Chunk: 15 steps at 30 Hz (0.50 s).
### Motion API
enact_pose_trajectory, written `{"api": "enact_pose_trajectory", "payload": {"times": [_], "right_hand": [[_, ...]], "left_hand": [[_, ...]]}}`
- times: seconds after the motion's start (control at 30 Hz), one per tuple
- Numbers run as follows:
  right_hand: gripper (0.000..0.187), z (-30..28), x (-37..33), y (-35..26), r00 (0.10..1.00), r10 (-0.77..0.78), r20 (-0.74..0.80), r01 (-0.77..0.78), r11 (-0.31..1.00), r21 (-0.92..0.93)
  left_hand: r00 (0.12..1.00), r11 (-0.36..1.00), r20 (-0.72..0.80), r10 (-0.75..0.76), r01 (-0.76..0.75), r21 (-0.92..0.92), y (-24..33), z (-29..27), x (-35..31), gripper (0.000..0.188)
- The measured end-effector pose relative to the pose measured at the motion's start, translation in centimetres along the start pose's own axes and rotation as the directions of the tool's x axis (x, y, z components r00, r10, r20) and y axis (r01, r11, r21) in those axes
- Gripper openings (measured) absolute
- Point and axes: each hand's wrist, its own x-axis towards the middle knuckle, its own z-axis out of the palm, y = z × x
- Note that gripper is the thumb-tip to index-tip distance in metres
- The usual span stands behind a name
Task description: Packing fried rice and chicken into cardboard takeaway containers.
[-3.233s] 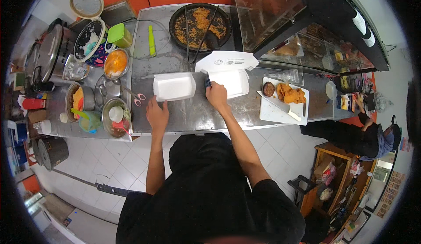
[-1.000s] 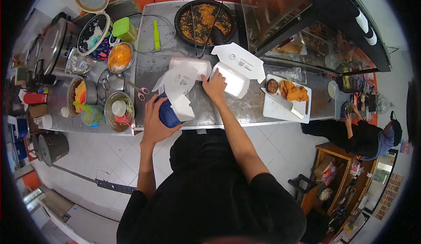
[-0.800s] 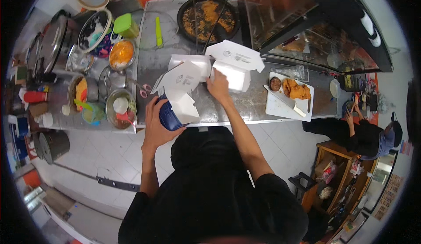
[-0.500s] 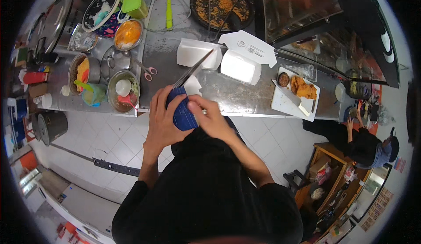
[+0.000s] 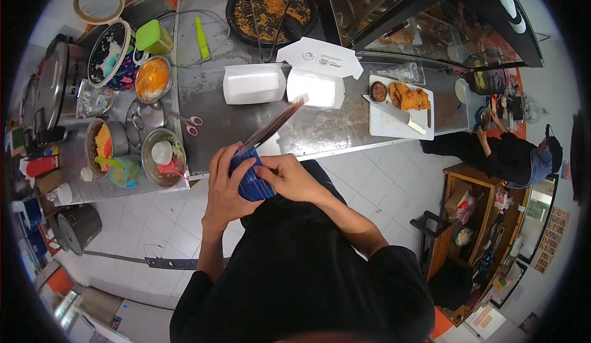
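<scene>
In front of my body, my left hand [image 5: 220, 186] is closed round a folded blue cloth [image 5: 255, 188] with pale lines. My right hand [image 5: 292, 180] pinches the same cloth from the other side. Out of the cloth a long, shiny, blade-like metal utensil [image 5: 273, 127] points away and to the right; its handle end is hidden, so I cannot tell its exact kind. Its tip overlaps an opened white cardboard box [image 5: 311, 84] with a raised lid [image 5: 323, 58]. Left of that stands a second white box [image 5: 253, 85]. A white scrap [image 5: 269, 145] shows beside the cloth.
On the right lies a white cutting board [image 5: 385, 126] with a knife [image 5: 400, 115] and fried pieces [image 5: 411, 98]. Behind is a dark pan of crumbs [image 5: 271, 10]. Scissors [image 5: 192, 125], several bowls and pots crowd the left. A person [image 5: 517, 158] works at far right.
My view has turned, so the counter lies further left in it. The metal utensil has turned and shows a broader, reddish face. Both hands keep their grip on the cloth.
</scene>
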Motion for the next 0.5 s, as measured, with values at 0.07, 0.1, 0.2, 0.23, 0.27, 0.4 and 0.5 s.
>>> {"api": "enact_pose_trajectory", "payload": {"times": [0.07, 0.1, 0.2, 0.23, 0.27, 0.4, 0.5], "right_hand": [[0.019, 0.2, -1.3, -2.3, 0.983, 0.003, -0.182, -0.043, 0.975, -0.218], [0.019, -0.3, -2.1, -2.7, 0.946, -0.052, -0.320, -0.043, 0.959, -0.281], [0.021, -3.4, -5.2, -5.0, 0.777, -0.029, -0.629, -0.071, 0.988, -0.134], [0.019, -4.1, -5.7, -5.7, 0.743, -0.040, -0.668, -0.042, 0.994, -0.105], [0.018, -5.3, -5.8, -4.5, 0.755, -0.061, -0.653, -0.133, 0.961, -0.243], [0.017, -8.8, -2.0, 6.8, 0.806, -0.188, -0.561, -0.400, 0.525, -0.751], [0.019, -10.5, 2.4, 14.2, 0.764, -0.171, -0.622, -0.536, 0.368, -0.760]], "left_hand": [[1.000, 0.998, -0.017, -0.008, 0.007, -0.061, -1.1, -0.5, -0.9, 0.082], [0.998, 0.998, -0.017, -0.058, 0.058, -0.038, -2.0, -1.1, -1.6, 0.084], [0.986, 0.985, -0.043, -0.164, 0.166, 0.051, -5.1, -3.7, -3.8, 0.091], [0.980, 0.973, 0.000, -0.197, 0.196, 0.120, -5.8, -4.8, -4.2, 0.094], [0.980, 0.974, 0.000, -0.197, 0.195, 0.115, -6.5, -5.9, -4.1, 0.094], [0.952, 0.954, 0.172, -0.252, 0.214, 0.211, -7.9, -7.7, -1.6, 0.096], [0.948, 0.954, 0.217, -0.232, 0.178, 0.243, -9.2, -7.0, 0.9, 0.094]]}}
